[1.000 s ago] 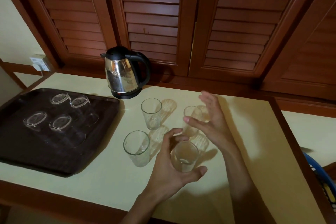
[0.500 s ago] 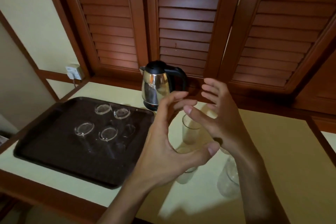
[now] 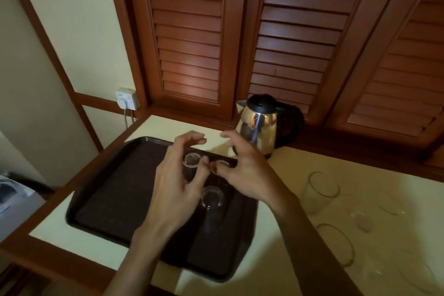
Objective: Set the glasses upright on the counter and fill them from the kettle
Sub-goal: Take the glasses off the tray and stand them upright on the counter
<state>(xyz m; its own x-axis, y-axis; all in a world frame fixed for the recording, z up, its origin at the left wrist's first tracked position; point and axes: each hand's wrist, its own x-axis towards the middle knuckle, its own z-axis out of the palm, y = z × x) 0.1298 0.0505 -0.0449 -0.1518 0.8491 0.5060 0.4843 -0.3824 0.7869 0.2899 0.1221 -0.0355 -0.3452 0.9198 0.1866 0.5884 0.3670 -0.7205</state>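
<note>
Spread fingers (image 3: 192, 140) — over tray glasses (image 3: 191, 160)

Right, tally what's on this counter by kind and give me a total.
Upside-down glasses on the tray: 3 in view
Upright glasses on the counter: 2 clear; blurred outlines beside them not counted
Kettle: 1
Tray: 1
Total: 7 clearly seen

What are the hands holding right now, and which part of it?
Nothing yet. The left hand and right hand hover open over the upside-down glasses on the tray, fingers curled, ready to grab.
</note>
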